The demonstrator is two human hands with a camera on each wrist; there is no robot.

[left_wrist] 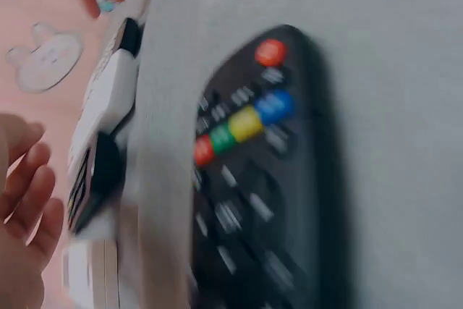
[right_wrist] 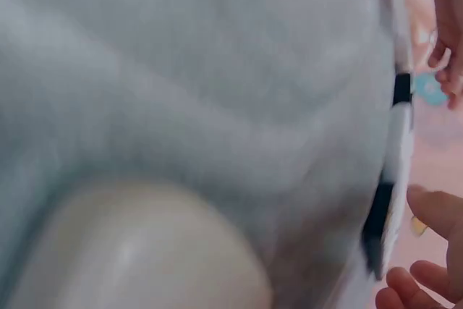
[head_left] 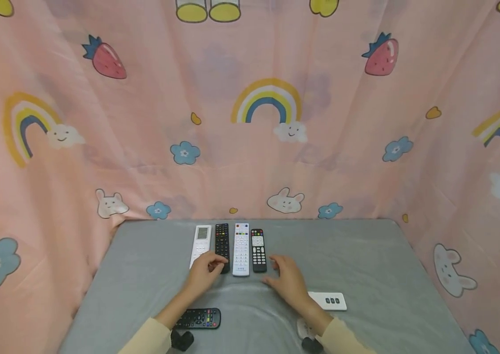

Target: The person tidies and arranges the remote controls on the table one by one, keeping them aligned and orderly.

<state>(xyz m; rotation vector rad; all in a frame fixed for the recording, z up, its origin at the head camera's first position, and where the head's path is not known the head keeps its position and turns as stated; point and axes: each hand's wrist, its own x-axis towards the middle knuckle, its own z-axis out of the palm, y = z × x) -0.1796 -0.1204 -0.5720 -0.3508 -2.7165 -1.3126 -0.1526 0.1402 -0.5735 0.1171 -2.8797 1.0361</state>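
Four remote controls stand side by side in a row: a white one with a small screen (head_left: 201, 241), a long black one (head_left: 222, 240), a long white one (head_left: 241, 248) and a shorter black one with white buttons (head_left: 258, 250). Over the lower ends of the two leftmost hovers my left hand (head_left: 204, 269), its fingers loosely bent. The left wrist view shows those fingers (left_wrist: 43, 204) apart from the remotes. My right hand (head_left: 289, 281) is just right of the shorter black remote, thumb and fingers spread, holding nothing.
A black remote with coloured buttons (head_left: 205, 318) lies sideways by my left forearm. Near my right wrist lie a white remote with three dark buttons (head_left: 331, 301) and a pale rounded object (right_wrist: 152, 251), blurred. Grey cloth (head_left: 365, 260) covers the table; a pink patterned curtain (head_left: 250, 167) hangs behind.
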